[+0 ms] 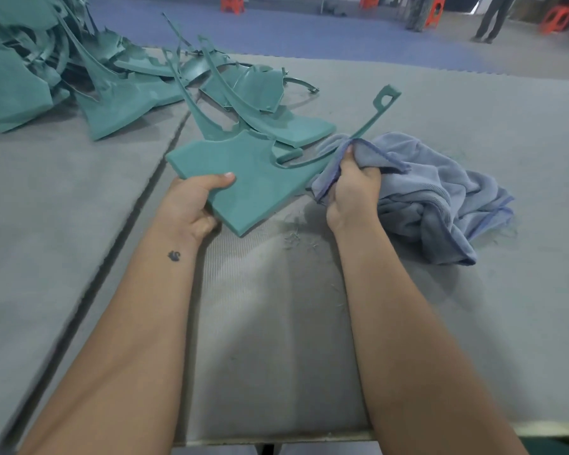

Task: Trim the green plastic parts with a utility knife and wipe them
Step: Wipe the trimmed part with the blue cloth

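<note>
A green plastic part [253, 178] with a wide flat body and a long thin arm ending in a loop lies tilted just above the grey mat. My left hand [194, 201] grips its near left edge, thumb on top. My right hand [352, 188] grips a bunched blue-grey cloth [424, 195], with the cloth wrapped over the part's thin arm at its right side. The rest of the cloth lies heaped on the mat to the right. No utility knife shows in view.
Several more green parts [119, 103] lie piled at the back left and centre. Small green shavings [293, 238] dot the grey mat [473, 307] near my right wrist. A seam [138, 205] runs diagonally through the mat. Orange stools and a standing person [493, 18] are far behind.
</note>
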`<state>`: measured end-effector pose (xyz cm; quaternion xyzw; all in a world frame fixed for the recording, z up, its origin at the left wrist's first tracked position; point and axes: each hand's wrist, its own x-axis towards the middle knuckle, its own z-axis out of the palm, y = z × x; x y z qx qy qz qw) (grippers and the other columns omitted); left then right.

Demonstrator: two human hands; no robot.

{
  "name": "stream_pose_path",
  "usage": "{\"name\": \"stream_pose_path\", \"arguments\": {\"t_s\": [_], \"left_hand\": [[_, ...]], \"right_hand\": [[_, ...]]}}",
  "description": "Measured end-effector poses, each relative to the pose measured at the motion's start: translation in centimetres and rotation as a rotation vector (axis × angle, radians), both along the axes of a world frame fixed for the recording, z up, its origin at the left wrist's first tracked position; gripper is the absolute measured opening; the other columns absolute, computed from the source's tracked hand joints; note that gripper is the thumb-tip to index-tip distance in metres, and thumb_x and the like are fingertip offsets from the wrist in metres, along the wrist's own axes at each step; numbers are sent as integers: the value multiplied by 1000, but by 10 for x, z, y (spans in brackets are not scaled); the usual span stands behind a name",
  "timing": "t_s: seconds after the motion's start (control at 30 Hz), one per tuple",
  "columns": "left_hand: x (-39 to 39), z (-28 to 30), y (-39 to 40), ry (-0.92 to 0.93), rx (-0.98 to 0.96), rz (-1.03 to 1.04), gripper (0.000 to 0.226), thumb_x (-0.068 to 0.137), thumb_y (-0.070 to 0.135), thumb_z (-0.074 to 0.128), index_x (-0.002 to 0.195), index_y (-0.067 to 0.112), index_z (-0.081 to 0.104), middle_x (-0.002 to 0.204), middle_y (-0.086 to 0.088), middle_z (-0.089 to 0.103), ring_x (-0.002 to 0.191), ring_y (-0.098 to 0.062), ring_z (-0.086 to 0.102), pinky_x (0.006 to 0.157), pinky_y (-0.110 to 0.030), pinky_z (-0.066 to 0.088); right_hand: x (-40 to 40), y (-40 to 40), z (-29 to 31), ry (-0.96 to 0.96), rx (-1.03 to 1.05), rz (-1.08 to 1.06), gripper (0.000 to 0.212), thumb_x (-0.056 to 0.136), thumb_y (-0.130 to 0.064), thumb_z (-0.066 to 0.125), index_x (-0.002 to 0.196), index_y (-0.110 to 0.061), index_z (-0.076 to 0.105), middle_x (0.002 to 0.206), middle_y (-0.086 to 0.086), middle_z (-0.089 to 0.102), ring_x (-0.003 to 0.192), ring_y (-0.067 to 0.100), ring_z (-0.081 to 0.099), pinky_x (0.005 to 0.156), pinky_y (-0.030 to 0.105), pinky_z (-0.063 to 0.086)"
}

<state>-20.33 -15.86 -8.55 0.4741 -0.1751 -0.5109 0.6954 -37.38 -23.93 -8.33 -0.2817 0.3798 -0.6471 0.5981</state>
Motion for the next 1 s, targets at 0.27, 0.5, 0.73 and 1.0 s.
{"name": "stream_pose_path", "arguments": {"t_s": [0.27,0.5,0.73,1.0], "left_hand": [[-3,1,-1,-65,66,-40,29,83,-16,55,93,9,66,78,-4,75,70,-18,73,54,-33,58],[-11,1,-1,41,-2,-33,29,86,-15,53,99,8,65,87,-6,75,77,-21,74,60,-36,60],[-35,3,-8,261,-158,-17,23,92,-11,48,96,6,63,82,-9,75,73,-23,73,63,-41,60],[-38,3,-9,321,-301,76,18,96,-2,47,99,4,63,86,-9,75,80,-22,72,80,-38,59]], "right_hand": [[-25,-12,10,-247,-108,-83,12,99,-12,51,90,-13,59,74,-6,71,66,5,69,58,22,55],[-26,-15,13,-178,-73,-80,9,100,-15,50,102,-9,57,81,-2,69,65,9,69,52,22,54],[17,10,6,45,-51,142,12,99,-11,50,103,-8,61,89,8,70,79,22,65,70,35,53],[45,32,-1,396,-136,275,18,96,-3,53,113,5,53,119,28,60,112,41,58,99,52,47]]}}
